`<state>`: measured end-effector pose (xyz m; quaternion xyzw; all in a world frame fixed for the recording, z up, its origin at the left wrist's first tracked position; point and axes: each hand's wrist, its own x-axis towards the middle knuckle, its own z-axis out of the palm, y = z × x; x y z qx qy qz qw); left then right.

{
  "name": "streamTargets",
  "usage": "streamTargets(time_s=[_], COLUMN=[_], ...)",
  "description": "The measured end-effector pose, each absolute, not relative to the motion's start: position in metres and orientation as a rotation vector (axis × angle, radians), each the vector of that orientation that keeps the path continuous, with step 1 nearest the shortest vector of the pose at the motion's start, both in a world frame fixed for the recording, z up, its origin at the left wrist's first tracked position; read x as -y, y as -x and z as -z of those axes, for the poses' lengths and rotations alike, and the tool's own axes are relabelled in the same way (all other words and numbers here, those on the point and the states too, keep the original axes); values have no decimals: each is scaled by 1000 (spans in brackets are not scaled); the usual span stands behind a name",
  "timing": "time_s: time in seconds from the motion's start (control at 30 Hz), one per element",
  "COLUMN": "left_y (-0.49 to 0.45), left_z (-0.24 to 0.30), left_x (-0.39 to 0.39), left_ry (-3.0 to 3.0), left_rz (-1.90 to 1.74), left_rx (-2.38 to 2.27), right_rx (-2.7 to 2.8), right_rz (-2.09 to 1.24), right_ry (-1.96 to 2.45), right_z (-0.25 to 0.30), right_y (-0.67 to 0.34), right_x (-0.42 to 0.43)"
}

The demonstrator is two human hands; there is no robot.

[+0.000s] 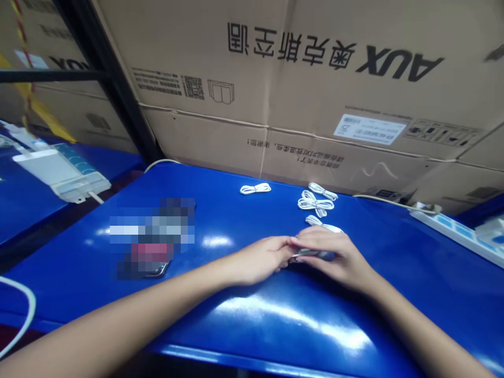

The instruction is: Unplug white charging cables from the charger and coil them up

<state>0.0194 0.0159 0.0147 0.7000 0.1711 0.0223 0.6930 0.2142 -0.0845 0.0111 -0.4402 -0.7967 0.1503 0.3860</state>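
Observation:
My left hand and my right hand meet fingertip to fingertip on the glossy blue table. Both curl over a thin dark and silvery object lying flat between them; I cannot make out what it is. Just behind my right hand lies a coiled white cable, partly hidden by my fingers. Further back rest two more bundled white cables, and another white coil lies apart to the left.
Large cardboard boxes wall off the back of the table. A white power strip lies at the right edge. A phone with a blurred-out screen lies at left. A black post and another white device stand on the neighbouring blue table.

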Motion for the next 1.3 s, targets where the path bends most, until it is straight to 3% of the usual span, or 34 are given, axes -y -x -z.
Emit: streamTargets(time_s=[0.47,0.93,1.3], left_y=[-14,-18,-22], left_z=[-18,-16,-9], left_x=[-22,-21,-18], left_ry=[-1613,-1010,-984], left_rz=[-34,-172,-249], left_rx=[-367,-520,-575], right_rx=[1808,1798,1794], right_rz=[-507,-401,-355], right_ry=[1389,1344,1313], right_z=[-10,-5,-5], right_y=[-219,-215,-212], right_x=[85,84,85])
